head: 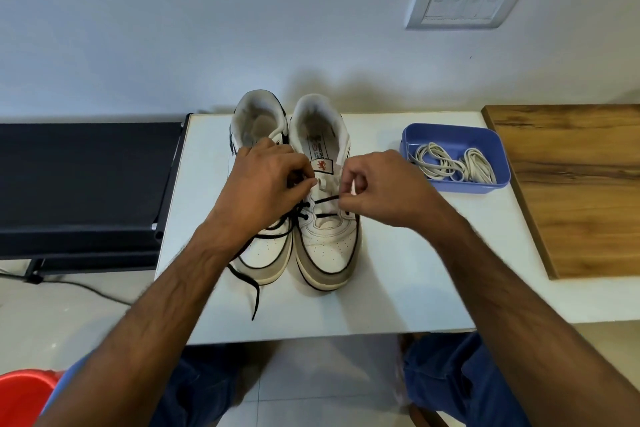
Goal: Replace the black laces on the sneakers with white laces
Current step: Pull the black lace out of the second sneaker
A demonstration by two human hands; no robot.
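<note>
head view: both hands, left hand point(265, 180) and right hand point(377, 184), pinched black lace point(327, 199) on right sneaker point(325, 246); blue tray point(498, 146) of white laces point(450, 166) right of it.

A single head-worn camera looks forward and down, close over the white table point(398, 288) toward the wall point(207, 28).
</note>
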